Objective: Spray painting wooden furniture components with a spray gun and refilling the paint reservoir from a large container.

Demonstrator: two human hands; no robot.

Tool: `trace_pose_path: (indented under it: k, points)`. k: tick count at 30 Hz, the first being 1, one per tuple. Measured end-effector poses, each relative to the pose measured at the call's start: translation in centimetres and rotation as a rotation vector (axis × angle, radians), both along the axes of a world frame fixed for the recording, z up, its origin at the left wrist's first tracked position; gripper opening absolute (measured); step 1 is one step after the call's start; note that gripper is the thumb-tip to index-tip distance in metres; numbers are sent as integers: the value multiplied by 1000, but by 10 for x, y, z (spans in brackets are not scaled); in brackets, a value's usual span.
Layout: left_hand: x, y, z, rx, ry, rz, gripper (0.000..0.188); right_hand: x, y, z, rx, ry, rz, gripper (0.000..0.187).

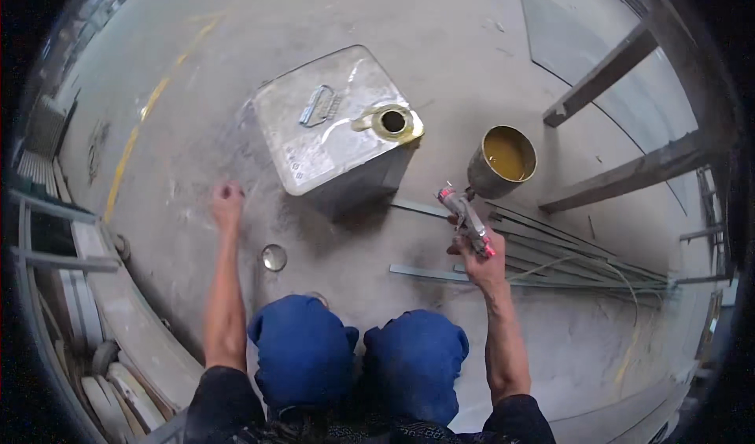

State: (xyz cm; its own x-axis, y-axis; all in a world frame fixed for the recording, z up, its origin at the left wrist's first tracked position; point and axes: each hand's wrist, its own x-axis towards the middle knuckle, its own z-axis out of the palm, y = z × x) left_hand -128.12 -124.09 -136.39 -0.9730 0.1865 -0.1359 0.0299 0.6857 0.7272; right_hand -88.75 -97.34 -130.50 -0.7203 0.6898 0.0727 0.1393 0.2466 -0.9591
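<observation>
My right hand is closed round the grip of a spray gun with pink-red knobs. A metal cup with amber liquid inside sits at the gun's far side, seemingly joined to it. My left hand is held out over the floor with its fingers curled together; what they hold, if anything, is hidden. Between and beyond my hands stands a square metal can with a wire handle and an uncapped round spout. A small round metal lid lies near my left forearm.
Long thin strips lie on the floor at the right, near a rack with grey legs. A flat sheet rests under it. Boards and rolls crowd the left edge. My bent knees are close below.
</observation>
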Motion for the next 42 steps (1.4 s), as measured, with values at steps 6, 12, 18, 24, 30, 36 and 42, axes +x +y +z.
trace_pose_path:
  k: [6,12,18,24,30,36,42]
  points:
    - [47,147,144,638,319,-695,33,-8,-3,16,-46,-27,3,27]
    - [83,219,140,285,332,-1010,32,-10,-7,14,-40,72,-53,35]
    - [73,228,127,409,568,-1129,25,-9,11,16,-24,-3,-58,37]
    - [57,209,110,336,670,-1274,25,-28,-3,1,-66,90,-93,34]
    - [49,161,109,-50,740,-1045,26,-53,-37,-24,-92,75,-51,25]
    - [-2,139,102,622,950,-667,16,-30,-27,-1,134,70,-304,29]
    - [51,-67,-50,-552,240,-544,65,-27,-38,9,32,-21,-201,28]
